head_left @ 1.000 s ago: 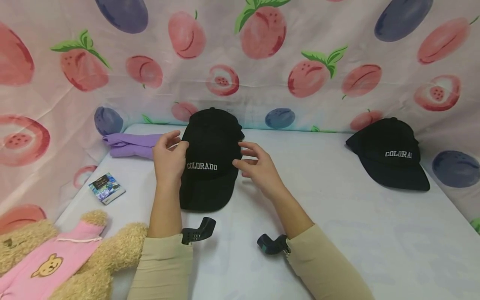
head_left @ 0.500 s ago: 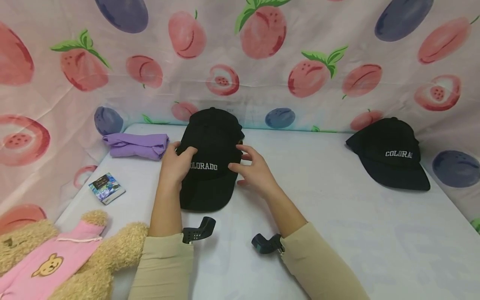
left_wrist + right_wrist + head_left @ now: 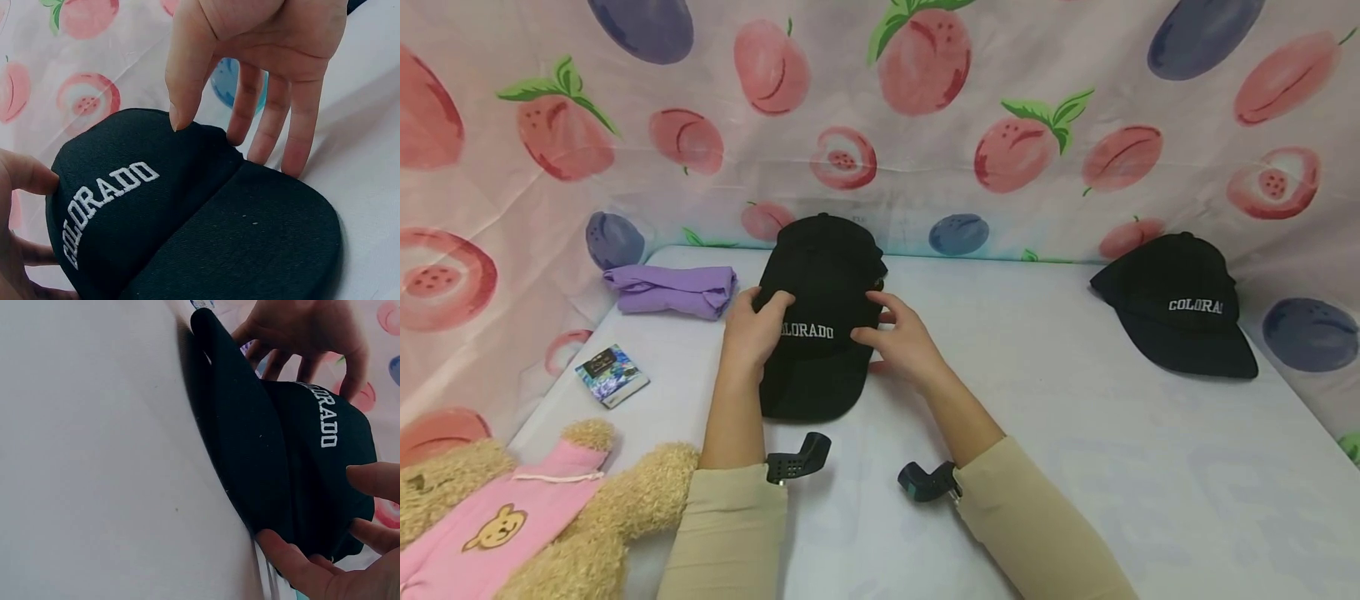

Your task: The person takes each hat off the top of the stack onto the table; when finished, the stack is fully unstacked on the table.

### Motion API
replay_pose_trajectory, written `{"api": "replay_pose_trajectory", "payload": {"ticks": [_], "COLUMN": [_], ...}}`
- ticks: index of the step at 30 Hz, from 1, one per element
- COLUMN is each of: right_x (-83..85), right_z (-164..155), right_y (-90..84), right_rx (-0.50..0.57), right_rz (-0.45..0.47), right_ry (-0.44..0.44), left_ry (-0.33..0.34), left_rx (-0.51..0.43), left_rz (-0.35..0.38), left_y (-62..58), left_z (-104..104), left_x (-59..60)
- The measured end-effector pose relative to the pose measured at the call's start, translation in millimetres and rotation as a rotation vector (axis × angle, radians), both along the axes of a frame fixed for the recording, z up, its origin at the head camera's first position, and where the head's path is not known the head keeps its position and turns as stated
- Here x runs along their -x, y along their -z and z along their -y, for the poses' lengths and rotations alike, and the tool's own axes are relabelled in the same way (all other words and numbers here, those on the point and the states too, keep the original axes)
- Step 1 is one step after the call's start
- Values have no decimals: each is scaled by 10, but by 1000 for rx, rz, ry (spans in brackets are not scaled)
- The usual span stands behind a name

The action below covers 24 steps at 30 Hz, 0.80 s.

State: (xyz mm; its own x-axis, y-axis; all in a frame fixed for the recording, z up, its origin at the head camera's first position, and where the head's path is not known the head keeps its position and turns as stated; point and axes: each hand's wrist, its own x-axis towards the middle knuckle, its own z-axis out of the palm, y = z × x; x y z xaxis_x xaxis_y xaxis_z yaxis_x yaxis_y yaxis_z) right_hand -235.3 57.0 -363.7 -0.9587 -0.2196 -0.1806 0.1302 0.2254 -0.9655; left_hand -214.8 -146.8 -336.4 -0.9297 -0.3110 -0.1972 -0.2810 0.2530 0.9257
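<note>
**Flanking the cap from both sides**

Position of the cap. The cap lies on the desk at the centre rear, crown toward the fruit-print backdrop, brim pointing at the person. Its long axis runs front to back, from the crown button to the brim edge. The "COLORADO" lettering faces the person.

Left hand. The left hand sits on the cap's left flank at the seam between crown and brim. The left wrist view shows the thumb laid on the crown top and the fingers reaching down behind the crown beside the brim. The grip is medium-wide, curled over the crown edge, in contact with the fabric.

Right hand. The right hand sits on the opposite flank. The right wrist view shows one finger on the crown side and the thumb under the cap's lower edge. The grip is narrow, pinching that edge.

Governing relation. The two hands oppose each other across the cap's short axis, level with the lettering. Both are in contact; neither is nearer. The brim extends clear of both grips toward the person.

Surroundings. A second cap lies well apart at the right. A purple cloth lies near the left hand.
</note>
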Motion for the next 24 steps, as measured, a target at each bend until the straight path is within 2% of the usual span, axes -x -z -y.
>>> {"api": "replay_pose_trajectory", "payload": {"ticks": [7, 17, 24], "right_x": [18, 5, -19], "right_z": [13, -38, -100], "right_y": [5, -64, -119], "right_rx": [5, 44, 105], "right_rz": [9, 7, 18], "right_ry": [30, 99, 94], "left_ry": [16, 82, 108], "left_rx": [18, 14, 58], "left_rz": [8, 22, -25], "left_y": [-11, -95, -167], "left_z": [19, -3, -25], "left_x": [-4, -42, -79]}}
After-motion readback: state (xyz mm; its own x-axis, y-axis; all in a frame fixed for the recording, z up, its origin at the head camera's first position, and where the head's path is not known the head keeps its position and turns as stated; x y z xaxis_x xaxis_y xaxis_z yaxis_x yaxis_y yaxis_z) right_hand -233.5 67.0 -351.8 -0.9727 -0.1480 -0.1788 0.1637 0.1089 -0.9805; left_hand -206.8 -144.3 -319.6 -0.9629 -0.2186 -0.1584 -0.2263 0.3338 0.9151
